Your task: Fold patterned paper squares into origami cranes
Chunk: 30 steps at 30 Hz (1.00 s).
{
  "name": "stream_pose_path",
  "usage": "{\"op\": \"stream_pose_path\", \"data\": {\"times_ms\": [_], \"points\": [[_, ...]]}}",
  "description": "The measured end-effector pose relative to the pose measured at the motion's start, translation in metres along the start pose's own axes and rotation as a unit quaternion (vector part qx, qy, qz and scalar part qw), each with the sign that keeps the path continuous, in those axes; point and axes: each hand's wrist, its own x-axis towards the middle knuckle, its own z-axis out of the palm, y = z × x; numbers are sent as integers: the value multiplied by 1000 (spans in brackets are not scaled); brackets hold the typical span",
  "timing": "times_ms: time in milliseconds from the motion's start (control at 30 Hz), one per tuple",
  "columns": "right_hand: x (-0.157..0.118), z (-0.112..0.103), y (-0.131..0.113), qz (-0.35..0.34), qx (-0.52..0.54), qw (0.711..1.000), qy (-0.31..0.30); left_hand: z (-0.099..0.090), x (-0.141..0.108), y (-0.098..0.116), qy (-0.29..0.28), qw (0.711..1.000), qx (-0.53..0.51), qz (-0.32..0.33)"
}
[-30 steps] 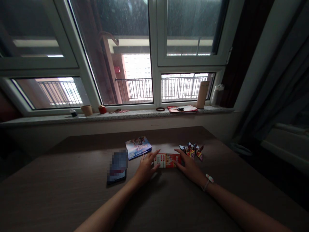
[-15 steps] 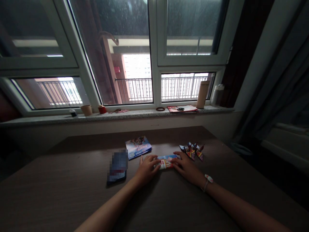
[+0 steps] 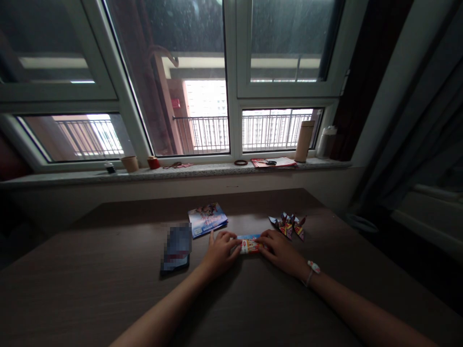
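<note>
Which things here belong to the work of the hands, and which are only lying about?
Belong to the work: left hand and right hand pressing a folded red-and-blue paper strip; colourful folded paper figures nearby.
Lying about: blue printed paper packet, pixelated dark flat device, beige cylindrical flask on the windowsill.

Just beyond the left fingers (image 3: 224, 236) lies a colourful paper booklet (image 3: 207, 220) on the dark wooden table (image 3: 90, 289), and to the left of these fingers is a phone (image 3: 176, 248), its surface pixelated. Beyond the right fingers (image 3: 269, 236) sit small folded paper figures (image 3: 288, 226). Far ahead of the fingers, on the stone windowsill (image 3: 202, 172), there are a paper cup (image 3: 129, 164), a small red pot (image 3: 153, 163), scissors (image 3: 271, 163) on red papers (image 3: 284, 163) and a tall beige flask (image 3: 304, 141).
</note>
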Motion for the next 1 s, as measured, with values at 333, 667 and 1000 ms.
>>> {"op": "stream_pose_path", "data": {"times_ms": [333, 667, 1000], "points": [[-1, 5, 6, 0, -18, 1000, -12, 1, 1, 1, -7, 1000, 15, -1], [2, 8, 10, -9, -48, 999, -15, 3, 3, 1, -10, 999, 28, -12], [3, 8, 7, -14, -61, 998, -16, -1, 3, 7, -23, 999, 27, -19]]}}
